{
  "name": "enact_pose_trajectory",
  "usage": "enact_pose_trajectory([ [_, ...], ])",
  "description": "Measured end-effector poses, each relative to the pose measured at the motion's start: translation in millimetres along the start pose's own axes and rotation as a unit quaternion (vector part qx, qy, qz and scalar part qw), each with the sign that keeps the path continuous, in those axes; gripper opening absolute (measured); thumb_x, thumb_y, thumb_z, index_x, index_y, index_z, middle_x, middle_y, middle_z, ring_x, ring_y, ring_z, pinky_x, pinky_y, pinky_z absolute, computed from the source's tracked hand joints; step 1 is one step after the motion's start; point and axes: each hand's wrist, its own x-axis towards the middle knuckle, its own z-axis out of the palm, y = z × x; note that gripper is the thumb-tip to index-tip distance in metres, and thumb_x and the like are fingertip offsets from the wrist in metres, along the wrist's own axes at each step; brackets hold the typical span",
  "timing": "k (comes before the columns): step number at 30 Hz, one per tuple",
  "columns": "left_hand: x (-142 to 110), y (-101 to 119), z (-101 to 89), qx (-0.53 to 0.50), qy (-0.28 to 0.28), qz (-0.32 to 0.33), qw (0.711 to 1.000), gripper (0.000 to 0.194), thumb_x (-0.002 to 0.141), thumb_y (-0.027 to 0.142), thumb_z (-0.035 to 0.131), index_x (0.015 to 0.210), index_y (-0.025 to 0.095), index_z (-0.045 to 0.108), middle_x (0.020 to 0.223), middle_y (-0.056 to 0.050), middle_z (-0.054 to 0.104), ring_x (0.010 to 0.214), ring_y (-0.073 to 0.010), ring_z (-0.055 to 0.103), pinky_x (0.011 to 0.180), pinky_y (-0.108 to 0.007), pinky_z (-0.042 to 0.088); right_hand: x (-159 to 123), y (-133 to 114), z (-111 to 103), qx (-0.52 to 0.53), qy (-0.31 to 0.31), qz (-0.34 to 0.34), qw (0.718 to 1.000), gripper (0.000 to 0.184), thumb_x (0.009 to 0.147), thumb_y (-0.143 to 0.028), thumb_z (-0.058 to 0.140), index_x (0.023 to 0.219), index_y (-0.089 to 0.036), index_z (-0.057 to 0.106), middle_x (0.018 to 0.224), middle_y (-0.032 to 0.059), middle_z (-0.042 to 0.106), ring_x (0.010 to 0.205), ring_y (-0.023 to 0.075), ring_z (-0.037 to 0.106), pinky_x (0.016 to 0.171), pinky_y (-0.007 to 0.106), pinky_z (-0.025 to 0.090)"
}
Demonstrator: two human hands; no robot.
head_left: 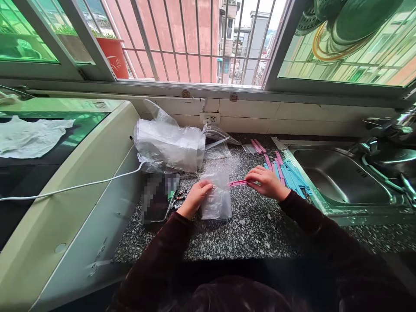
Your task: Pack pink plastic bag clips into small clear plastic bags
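Observation:
My left hand (196, 197) pinches the left edge of a small clear plastic bag (218, 201) above the speckled countertop. Held in the fingers of my right hand (264, 182) is a slim pink plastic stick (238, 183), its free end at the bag's right edge. Whether that tip is inside the bag I cannot tell. Just right of my right hand lies a pile of blue plastic sticks (295, 177), with several pink sticks (279, 167) among and behind them. A dark phone-like item (157, 199), partly blurred out, lies left of my left hand.
A large crumpled clear plastic bag (169, 143) is at the back of the countertop (247, 234), under a wall socket (210, 118). A steel sink (344, 173) is at right. A pale appliance (94, 173) stands at left, a white cable (81, 187) crossing it.

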Motion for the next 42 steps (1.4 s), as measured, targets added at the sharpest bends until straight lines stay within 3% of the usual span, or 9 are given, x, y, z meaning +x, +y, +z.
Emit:
enact_pose_trajectory([
  [8,-1,2,2.1,0.002,-0.029,0.019,0.999,0.034,0.052,0.041,0.074,0.064,0.013,0.06,0.059,0.0,0.057,0.055,-0.0098,0.046,0.056,-0.022,0.034,14,-34,31,0.222,0.04,0.101,0.969,0.017,0.082,-0.031,0.056,0.082,-0.016,0.063,0.077,0.0059,0.065,0.074,0.0164,0.054,0.069,0.031,0.043],
  [16,-3,-3,3.1,-0.001,-0.068,0.023,0.997,0.035,0.058,0.039,0.074,0.078,0.011,0.068,0.068,-0.002,0.063,0.061,-0.0109,0.048,0.06,-0.022,0.035,12,-44,43,0.518,-0.065,0.283,0.805,0.035,0.072,-0.047,0.063,0.082,-0.013,0.065,0.076,0.0041,0.065,0.068,0.0133,0.055,0.066,0.028,0.043],
  [22,-8,1,6.4,-0.047,-0.096,0.006,0.994,0.037,0.055,0.036,0.077,0.081,0.012,0.067,0.077,-0.004,0.065,0.07,-0.0134,0.054,0.068,-0.024,0.039,10,-46,44,0.597,-0.089,0.323,0.729,0.039,0.067,-0.051,0.066,0.073,-0.012,0.065,0.058,-0.0019,0.055,0.055,0.0076,0.044,0.054,0.022,0.033],
  [25,-7,0,7.0,-0.046,-0.095,-0.001,0.994,0.035,0.056,0.037,0.077,0.077,0.012,0.066,0.072,-0.003,0.063,0.066,-0.0117,0.052,0.065,-0.023,0.039,9,-47,47,0.615,-0.088,0.326,0.713,0.041,0.067,-0.052,0.065,0.067,-0.012,0.063,0.053,-0.0037,0.049,0.05,0.0059,0.038,0.05,0.021,0.029],
  [27,-7,-2,7.4,-0.045,-0.081,-0.004,0.996,0.035,0.056,0.039,0.077,0.073,0.011,0.065,0.067,-0.001,0.061,0.061,-0.0099,0.049,0.061,-0.022,0.037,9,-47,49,0.604,-0.094,0.319,0.724,0.042,0.068,-0.054,0.063,0.065,-0.012,0.062,0.052,-0.0037,0.048,0.049,0.0059,0.037,0.049,0.021,0.029],
  [29,-6,-3,8.1,-0.051,-0.062,-0.006,0.997,0.036,0.055,0.041,0.077,0.07,0.011,0.064,0.063,0.0,0.059,0.057,-0.0083,0.046,0.057,-0.021,0.035,9,-48,51,0.564,-0.084,0.31,0.761,0.043,0.072,-0.055,0.058,0.068,-0.012,0.063,0.054,-0.0021,0.051,0.05,0.0074,0.04,0.049,0.022,0.032],
  [34,-7,-2,11.4,-0.093,-0.012,-0.023,0.995,0.038,0.051,0.041,0.079,0.069,0.011,0.064,0.062,0.001,0.059,0.055,-0.0074,0.046,0.055,-0.02,0.034,4,-52,51,0.307,0.078,0.225,0.921,0.035,0.08,-0.049,0.053,0.085,-0.016,0.064,0.072,0.0048,0.064,0.064,0.0148,0.054,0.06,0.028,0.042],
  [36,-7,-1,12.8,-0.108,-0.001,-0.025,0.994,0.038,0.049,0.04,0.08,0.069,0.011,0.064,0.062,0.001,0.059,0.055,-0.0074,0.046,0.056,-0.02,0.034,3,-55,51,0.184,0.115,0.157,0.963,0.03,0.081,-0.045,0.055,0.085,-0.016,0.064,0.074,0.0063,0.065,0.069,0.0169,0.055,0.066,0.03,0.043],
  [42,-8,-1,16.0,-0.117,0.013,-0.023,0.993,0.036,0.049,0.038,0.08,0.064,0.011,0.063,0.057,0.002,0.056,0.052,-0.0063,0.043,0.054,-0.02,0.033,1,-62,52,-0.018,0.091,0.07,0.993,0.025,0.084,-0.038,0.052,0.087,-0.017,0.064,0.077,0.0068,0.065,0.072,0.0177,0.053,0.069,0.03,0.039],
])
